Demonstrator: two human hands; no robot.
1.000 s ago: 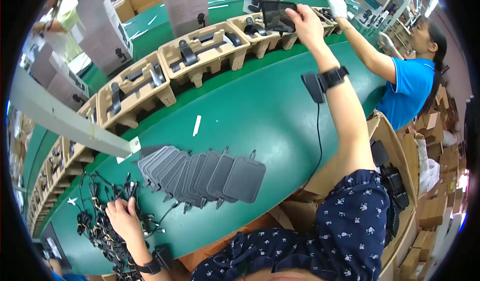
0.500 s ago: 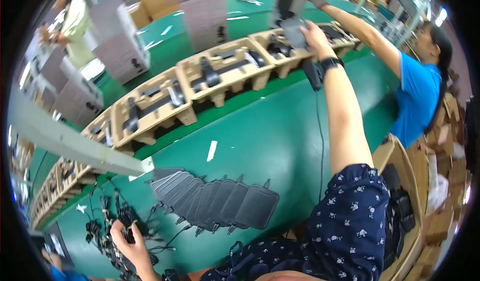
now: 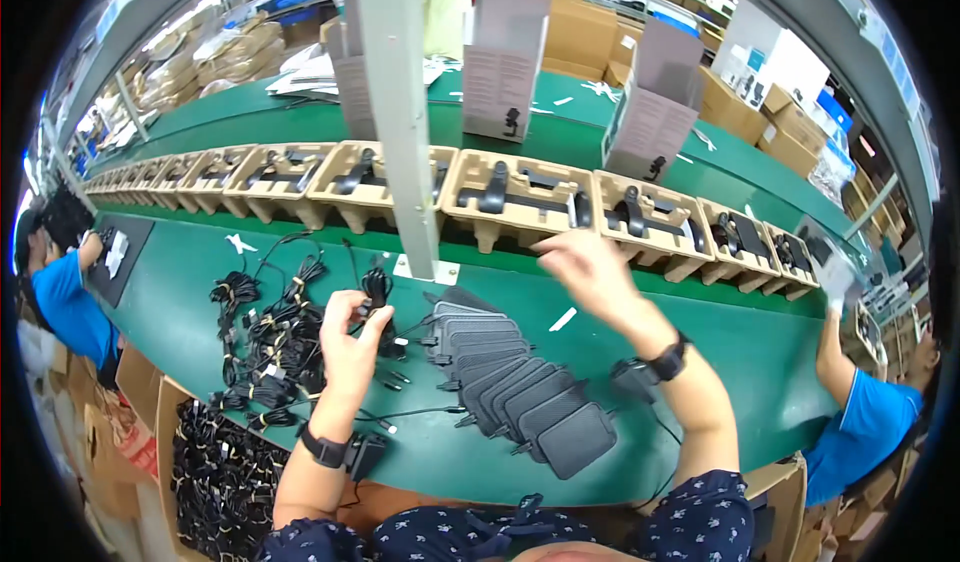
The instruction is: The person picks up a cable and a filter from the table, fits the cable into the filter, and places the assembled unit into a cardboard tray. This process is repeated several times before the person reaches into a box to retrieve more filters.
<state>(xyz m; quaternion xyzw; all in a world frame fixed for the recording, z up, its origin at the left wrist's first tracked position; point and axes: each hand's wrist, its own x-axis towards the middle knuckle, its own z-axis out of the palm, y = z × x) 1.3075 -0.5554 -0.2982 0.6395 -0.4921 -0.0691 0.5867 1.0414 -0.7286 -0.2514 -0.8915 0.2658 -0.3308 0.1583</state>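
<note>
My left hand is closed on a coiled black cable, thumb and fingers pinching it above the green worktop. Next to that hand lies a heap of tied black cables. My right hand is over the near edge of the tray row, fingers loosely apart with nothing seen in them. Just behind it stands a brown moulded tray holding black parts. Between my arms, flat dark grey pads with short connectors lie in an overlapping fan. A black strap with a small box is around each wrist.
A white metal post rises from the worktop between my hands. More filled trays line the belt, with grey printed boxes behind. Blue-shirted people work at both sides. A carton of black cables stands lower left.
My view has turned left. My right hand has come back from the far-right trays, where it held a grey pad, and is now empty. My left hand has lifted a coiled cable from the heap.
</note>
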